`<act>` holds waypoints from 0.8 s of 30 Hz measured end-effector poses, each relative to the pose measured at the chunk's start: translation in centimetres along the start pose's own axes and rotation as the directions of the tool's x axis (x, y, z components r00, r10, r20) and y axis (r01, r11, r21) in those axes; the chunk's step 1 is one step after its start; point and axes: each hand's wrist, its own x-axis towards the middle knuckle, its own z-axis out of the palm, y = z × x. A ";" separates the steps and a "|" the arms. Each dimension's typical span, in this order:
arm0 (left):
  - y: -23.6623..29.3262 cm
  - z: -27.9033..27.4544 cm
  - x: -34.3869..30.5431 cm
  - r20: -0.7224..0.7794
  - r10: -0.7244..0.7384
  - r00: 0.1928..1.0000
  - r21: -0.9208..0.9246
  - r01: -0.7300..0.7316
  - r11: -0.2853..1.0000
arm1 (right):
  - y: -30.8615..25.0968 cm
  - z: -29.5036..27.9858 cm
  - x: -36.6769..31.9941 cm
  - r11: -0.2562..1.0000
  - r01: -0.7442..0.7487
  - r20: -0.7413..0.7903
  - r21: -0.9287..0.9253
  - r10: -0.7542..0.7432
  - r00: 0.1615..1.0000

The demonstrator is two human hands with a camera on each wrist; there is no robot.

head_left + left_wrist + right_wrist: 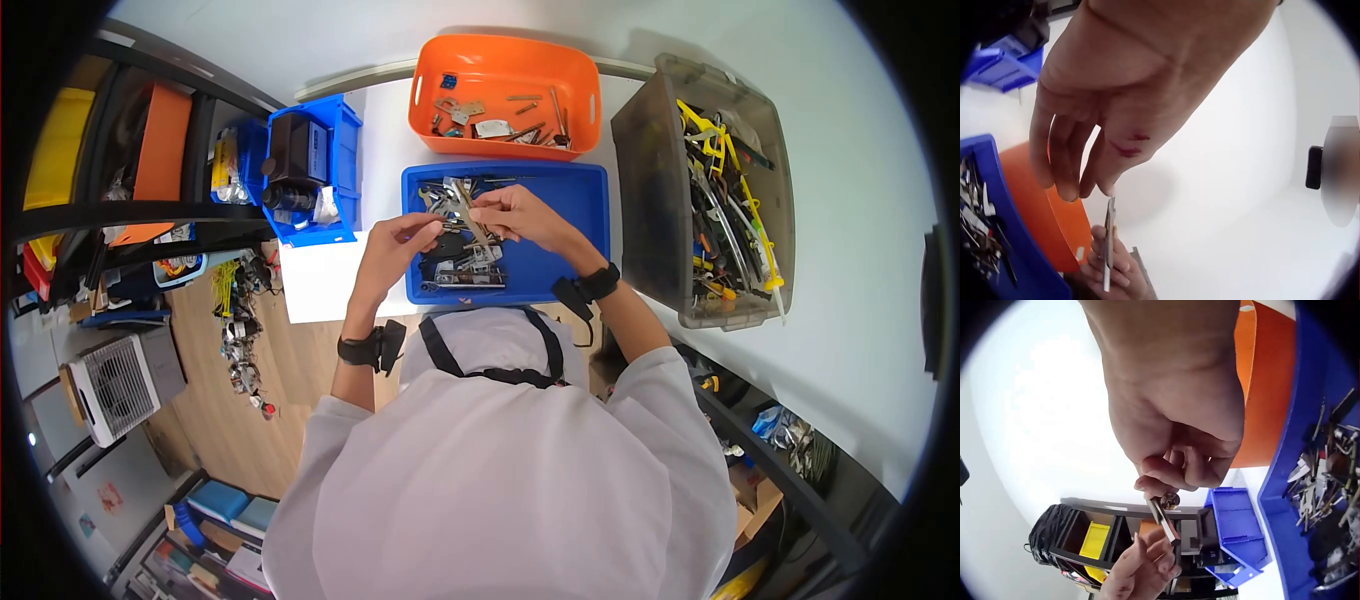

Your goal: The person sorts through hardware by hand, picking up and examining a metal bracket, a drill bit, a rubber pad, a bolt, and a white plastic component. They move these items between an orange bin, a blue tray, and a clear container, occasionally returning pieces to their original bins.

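Note:
My right hand [530, 215] pinches a long, flat metal piece [476, 226] over a blue tray [535, 278]. Seen from the right wrist, this metal piece [1167, 526] has a round, brownish knob [1170, 500] beside it at the fingertips. My left hand [392, 252] hovers at the tray's left side, its fingers loosely bent. In the left wrist view, the left fingertips [1107, 189] overlap the upper end of the metal piece; nothing shows gripped in them. Loose metal parts [462, 278] and small hardware cover the tray's left half.
An orange bin [505, 70] with a few metal parts stands behind the tray. To the right is a deep grey box [655, 190] of tools and yellow items. A blue bin [345, 160] holding a dark device [297, 145] sits left, beside shelving [130, 215].

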 end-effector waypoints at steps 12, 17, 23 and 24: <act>-3.5 1.5 1.4 -0.003 -0.173 0.985 -0.093 0.172 0.981 | 2.8 0.4 -0.4 0.999 0.004 -0.002 -0.041 -0.004 1.000; -9.9 1.1 3.7 -0.045 -0.181 0.982 0.152 0.186 0.971 | 5.0 -1.3 -0.5 0.988 -0.091 -0.099 -0.123 0.079 0.992; -15.2 1.6 6.1 -0.028 -0.083 0.996 0.558 0.085 0.825 | 5.5 -1.6 -1.2 0.974 -0.170 -0.060 -0.151 0.163 0.985; -15.4 1.7 6.2 -0.040 -0.088 0.995 0.615 0.094 0.783 | 5.7 -1.7 -1.2 0.974 -0.170 -0.065 -0.149 0.162 0.985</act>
